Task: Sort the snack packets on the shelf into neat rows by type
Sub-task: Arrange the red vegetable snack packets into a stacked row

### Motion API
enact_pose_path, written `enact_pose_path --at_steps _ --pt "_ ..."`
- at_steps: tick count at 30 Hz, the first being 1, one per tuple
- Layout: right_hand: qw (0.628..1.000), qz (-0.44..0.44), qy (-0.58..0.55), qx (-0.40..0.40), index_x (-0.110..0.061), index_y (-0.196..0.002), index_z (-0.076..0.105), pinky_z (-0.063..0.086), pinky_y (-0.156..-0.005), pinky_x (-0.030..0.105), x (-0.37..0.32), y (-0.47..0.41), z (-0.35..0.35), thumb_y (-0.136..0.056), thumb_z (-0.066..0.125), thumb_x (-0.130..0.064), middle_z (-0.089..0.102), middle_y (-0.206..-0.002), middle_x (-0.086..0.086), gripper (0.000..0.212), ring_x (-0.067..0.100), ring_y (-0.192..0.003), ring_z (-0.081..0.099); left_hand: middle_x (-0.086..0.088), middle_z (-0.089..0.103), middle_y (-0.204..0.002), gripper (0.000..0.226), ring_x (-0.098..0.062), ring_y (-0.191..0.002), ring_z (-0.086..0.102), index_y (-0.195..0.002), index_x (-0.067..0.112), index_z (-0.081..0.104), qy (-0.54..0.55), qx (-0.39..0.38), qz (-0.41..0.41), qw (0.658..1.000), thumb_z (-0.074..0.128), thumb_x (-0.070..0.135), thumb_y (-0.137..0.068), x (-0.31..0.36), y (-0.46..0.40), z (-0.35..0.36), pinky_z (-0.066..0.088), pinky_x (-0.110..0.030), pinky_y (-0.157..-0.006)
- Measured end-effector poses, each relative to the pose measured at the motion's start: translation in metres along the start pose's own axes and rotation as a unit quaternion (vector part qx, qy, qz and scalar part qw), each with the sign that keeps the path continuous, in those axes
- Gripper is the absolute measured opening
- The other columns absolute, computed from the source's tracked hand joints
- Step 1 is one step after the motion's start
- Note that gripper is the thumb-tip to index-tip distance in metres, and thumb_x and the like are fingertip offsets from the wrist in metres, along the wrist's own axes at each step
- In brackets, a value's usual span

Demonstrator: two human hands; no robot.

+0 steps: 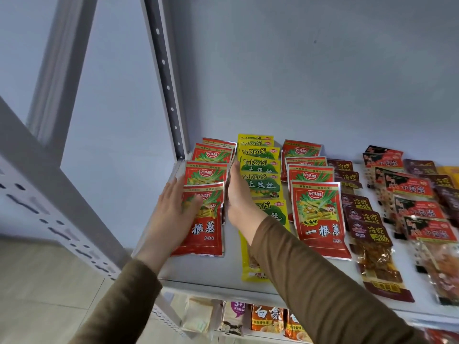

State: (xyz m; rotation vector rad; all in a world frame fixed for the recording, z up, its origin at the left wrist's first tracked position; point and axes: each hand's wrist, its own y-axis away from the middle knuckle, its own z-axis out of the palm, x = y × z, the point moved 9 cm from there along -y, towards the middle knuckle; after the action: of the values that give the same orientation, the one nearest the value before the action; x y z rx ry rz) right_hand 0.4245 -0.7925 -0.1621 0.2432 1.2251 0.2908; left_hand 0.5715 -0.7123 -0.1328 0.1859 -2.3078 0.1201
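Snack packets lie in overlapping rows on the white shelf [213, 274]. At far left runs a row of red packets [207, 234]. My left hand [173, 214] lies flat on the left side of its front packet, fingers straight. My right hand [238, 197] stands edge-on with straight fingers against that row's right side, between it and the yellow-green packets [260, 167]. A second row of red packets [319, 219] lies to the right, then dark maroon packets [367, 234] and red-black packets [422, 212].
A grey perforated upright [169, 95] stands at the shelf's back left corner, and another slanted post [49, 194] crosses the near left. The wall closes the back. A lower shelf holds more packets [265, 319]. More dark and orange packets [444, 177] sit far right.
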Motion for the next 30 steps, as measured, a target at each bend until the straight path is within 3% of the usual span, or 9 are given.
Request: enact_pose_path --at_steps 2,4,12,15,18,20,21,25,30 --pt "1.0 -0.001 -0.007 -0.01 -0.026 -0.135 0.06 0.058 -0.093 0.046 0.0 -0.001 -0.002 -0.099 0.029 -0.071 0.075 -0.116 0.005 0.066 0.024 -0.102 0.074 0.011 0.001 -0.17 0.087 -0.016 -0.157 -0.002 -0.161 0.044 0.003 -0.108 -0.052 0.061 0.991 0.039 0.078 -0.089 0.011 0.025 0.017 0.008 -0.045 -0.125" --pt "1.0 -0.002 -0.01 -0.005 -0.026 -0.135 0.059 0.059 -0.089 0.045 0.0 -0.004 -0.002 -0.098 0.03 -0.072 0.075 -0.115 0.006 0.066 0.025 -0.098 0.076 0.009 -0.012 -0.17 0.092 -0.015 -0.156 -0.016 -0.16 0.047 -0.003 -0.185 -0.079 0.081 0.976 0.029 0.086 -0.083 0.008 0.029 0.03 -0.004 -0.043 -0.125" --pt "1.0 -0.012 0.009 0.017 -0.028 -0.144 0.051 0.058 -0.094 0.05 -0.004 -0.015 0.005 -0.094 0.029 -0.076 0.072 -0.12 0.005 0.073 0.024 -0.102 0.074 0.007 -0.013 -0.17 0.086 -0.018 -0.155 -0.019 -0.158 0.049 -0.005 -0.268 -0.11 0.101 0.952 0.025 0.085 -0.086 0.003 -0.004 0.036 -0.012 -0.051 -0.125" --pt "0.999 -0.017 0.012 0.03 -0.031 -0.144 0.05 0.057 -0.095 0.049 -0.009 -0.013 0.004 -0.092 0.029 -0.078 0.07 -0.126 0.003 0.073 0.023 -0.107 0.072 0.008 -0.016 -0.17 0.082 -0.018 -0.156 -0.018 -0.158 0.051 -0.003 -0.214 -0.095 0.096 0.967 0.03 0.082 -0.089 0.009 -0.008 0.029 -0.014 -0.047 -0.122" --pt "0.998 -0.02 0.028 0.049 -0.033 -0.145 0.049 0.049 -0.105 0.055 -0.005 -0.037 0.004 -0.071 0.028 -0.098 0.063 -0.137 0.002 0.101 0.026 -0.121 0.064 0.003 -0.012 -0.171 0.081 -0.022 -0.157 -0.012 -0.16 0.046 -0.001 -0.155 -0.044 0.056 0.985 0.029 0.079 -0.093 0.009 -0.029 0.02 -0.005 -0.049 -0.124" --pt "0.996 -0.014 0.043 0.078 -0.035 -0.146 0.046 0.046 -0.106 0.059 0.007 -0.073 -0.002 -0.045 0.026 -0.111 0.059 -0.141 0.001 0.128 0.028 -0.125 0.061 0.001 -0.012 -0.171 0.081 -0.024 -0.157 -0.012 -0.161 0.043 -0.001 -0.17 -0.04 0.05 0.983 0.025 0.079 -0.094 0.01 -0.045 0.021 -0.002 -0.052 -0.125" --pt "0.995 -0.005 0.052 0.084 -0.033 -0.146 0.046 0.048 -0.104 0.059 0.006 -0.08 -0.002 -0.044 0.026 -0.111 0.06 -0.139 0.003 0.13 0.03 -0.122 0.063 0.0 -0.011 -0.171 0.081 -0.025 -0.157 -0.011 -0.161 0.042 0.0 -0.186 -0.043 0.057 0.98 0.024 0.079 -0.094 0.012 -0.051 0.023 -0.002 -0.053 -0.125" --pt "0.996 0.005 0.043 0.077 -0.016 -0.136 0.054 0.055 -0.097 0.053 -0.029 -0.039 0.011 -0.093 0.028 -0.078 0.068 -0.122 0.01 0.08 0.031 -0.107 0.069 0.003 -0.006 -0.172 0.077 -0.027 -0.158 -0.005 -0.16 0.046 0.004 -0.23 -0.093 0.065 0.967 0.026 0.078 -0.094 0.015 -0.058 0.032 0.002 -0.054 -0.125" --pt "0.996 0.005 0.063 0.07 -0.017 -0.128 0.061 0.058 -0.092 0.053 -0.03 -0.037 0.013 -0.094 0.03 -0.076 0.072 -0.113 0.009 0.074 0.03 -0.098 0.073 0.005 -0.004 -0.172 0.075 -0.026 -0.158 -0.003 -0.159 0.049 0.004 -0.231 -0.108 0.054 0.965 0.03 0.076 -0.094 0.01 -0.046 0.031 0.003 -0.052 -0.126"
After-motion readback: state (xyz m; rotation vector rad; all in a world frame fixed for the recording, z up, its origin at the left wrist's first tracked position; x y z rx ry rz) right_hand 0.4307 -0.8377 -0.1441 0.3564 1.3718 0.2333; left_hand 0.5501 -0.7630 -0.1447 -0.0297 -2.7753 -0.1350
